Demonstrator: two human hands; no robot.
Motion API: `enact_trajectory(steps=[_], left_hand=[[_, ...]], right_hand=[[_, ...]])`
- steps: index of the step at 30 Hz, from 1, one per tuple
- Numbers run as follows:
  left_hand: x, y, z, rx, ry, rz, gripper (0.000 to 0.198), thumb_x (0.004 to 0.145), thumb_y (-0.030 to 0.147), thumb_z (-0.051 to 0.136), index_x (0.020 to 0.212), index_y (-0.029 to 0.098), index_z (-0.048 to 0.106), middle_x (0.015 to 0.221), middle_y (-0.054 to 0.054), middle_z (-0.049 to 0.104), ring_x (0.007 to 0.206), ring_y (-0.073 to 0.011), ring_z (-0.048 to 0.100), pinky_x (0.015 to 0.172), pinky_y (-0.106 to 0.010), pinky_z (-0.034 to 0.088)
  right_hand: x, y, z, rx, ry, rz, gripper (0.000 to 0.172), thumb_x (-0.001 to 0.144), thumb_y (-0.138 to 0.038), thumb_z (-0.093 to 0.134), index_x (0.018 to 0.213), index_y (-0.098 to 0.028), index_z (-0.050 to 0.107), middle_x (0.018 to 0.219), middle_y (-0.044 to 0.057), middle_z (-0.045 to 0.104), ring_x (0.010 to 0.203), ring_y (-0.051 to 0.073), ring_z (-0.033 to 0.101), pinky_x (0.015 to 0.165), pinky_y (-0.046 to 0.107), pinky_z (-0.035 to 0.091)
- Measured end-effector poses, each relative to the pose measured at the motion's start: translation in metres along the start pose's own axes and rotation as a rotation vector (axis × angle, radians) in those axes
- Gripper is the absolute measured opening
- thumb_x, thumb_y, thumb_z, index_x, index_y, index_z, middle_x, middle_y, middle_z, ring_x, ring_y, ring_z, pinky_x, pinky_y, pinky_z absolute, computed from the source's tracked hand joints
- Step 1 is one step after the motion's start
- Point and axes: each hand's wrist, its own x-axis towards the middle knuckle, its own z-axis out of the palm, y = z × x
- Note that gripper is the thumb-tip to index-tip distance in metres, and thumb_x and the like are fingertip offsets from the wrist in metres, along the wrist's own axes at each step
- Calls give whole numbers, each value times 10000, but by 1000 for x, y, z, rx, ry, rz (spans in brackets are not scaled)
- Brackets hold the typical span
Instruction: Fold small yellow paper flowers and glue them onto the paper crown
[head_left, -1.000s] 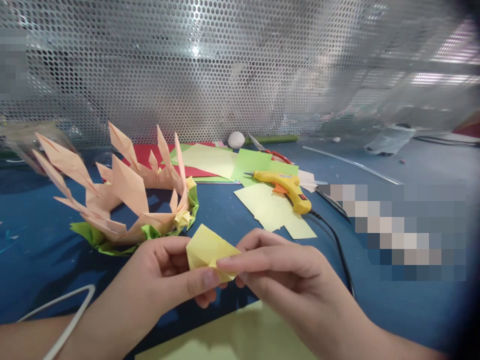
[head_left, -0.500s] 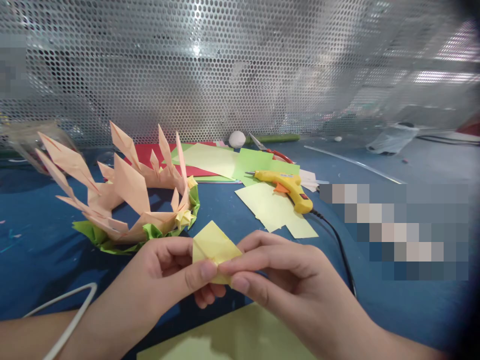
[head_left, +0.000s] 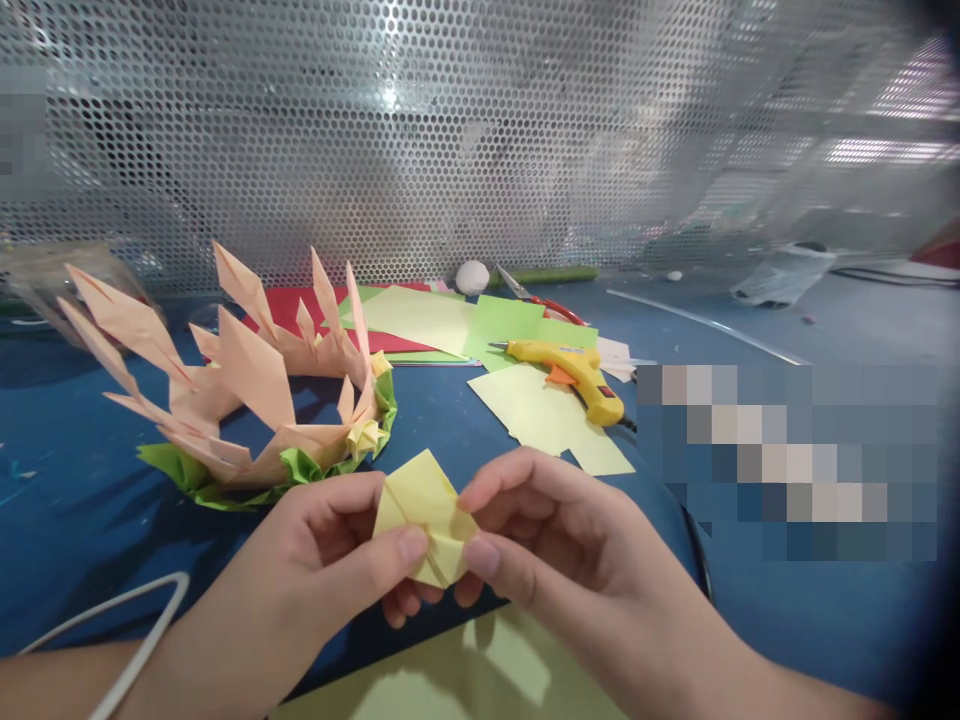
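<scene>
Between my two hands is a small folded piece of yellow paper (head_left: 422, 492), with crease lines and a raised flap on its right side. My left hand (head_left: 330, 570) is closed on its left part, the thumb pressing near the middle and fingers behind. My right hand (head_left: 570, 550) pinches the lower right edge, thumb in front, while its index finger touches the upper right edge. Just beyond my left hand stands a peach paper crown (head_left: 259, 370) with pointed petals. Green paper leaves (head_left: 304, 466) and a small yellow paper flower (head_left: 365, 437) sit along its base.
A yellow glue gun (head_left: 574, 372) lies on pale paper sheets (head_left: 547, 415). Behind it are scissors with red handles (head_left: 555, 308) and a white ball (head_left: 472, 277). A yellow-green sheet (head_left: 450, 675) lies below my hands. A perforated metal screen (head_left: 480, 130) closes the back.
My right index finger has lifted from the paper's middle to its upper right edge, and the right thumb has moved up slightly. The paper has turned a little, its right flap now standing raised.
</scene>
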Motion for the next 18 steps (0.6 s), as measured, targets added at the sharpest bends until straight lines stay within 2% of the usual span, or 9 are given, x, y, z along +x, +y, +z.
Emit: enact_trajectory(steps=[3,10,18], left_hand=[[0,-1,0,24,23,16,145,796,223,725,660,180,697,580,49,632,548,-90,552,526,-153,474],[2,1,1,12,-11,-6,99,758,251,750,673,204,731,588,42,661,529,-100,570,534,-181,491],[-2,-2,1,148,40,-21,143,724,281,759,674,175,678,595,41,617,555,-106,524,533,-192,439]], right_hand=[[-1,1,0,-19,13,8,285,815,-427,771,898,-233,580,776,-17,683,708,117,679,691,223,534],[1,2,1,-146,82,-42,192,777,-207,723,896,-235,576,701,-36,648,634,115,604,613,231,500],[1,3,0,-112,65,-34,213,768,-175,693,928,-242,570,667,-57,656,620,111,635,623,227,506]])
